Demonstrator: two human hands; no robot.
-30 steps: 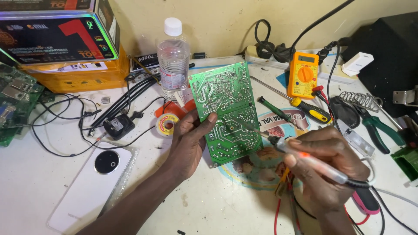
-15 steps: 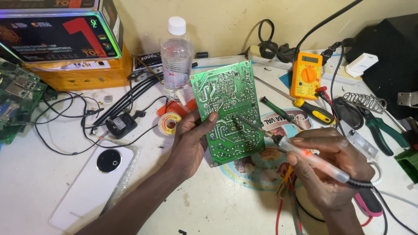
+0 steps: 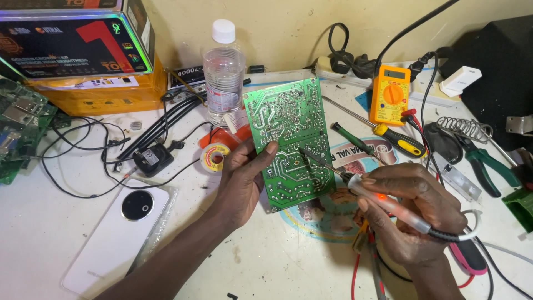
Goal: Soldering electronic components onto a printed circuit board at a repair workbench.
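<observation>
The left hand gripped the tilted green circuit board; the right hand clasped the soldering iron. A slipping tip could have bridged neighbouring joints.

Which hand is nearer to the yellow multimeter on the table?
Right. The right hand, holding the soldering iron, lies just below the yellow multimeter. The left hand grips the green circuit board, farther to the left of the meter.

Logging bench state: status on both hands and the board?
Left hand grips green circuit board, solder side up. Right hand holds soldering iron, tip on the board. Nothing between iron and board; screwdriver lies beside it.
</observation>
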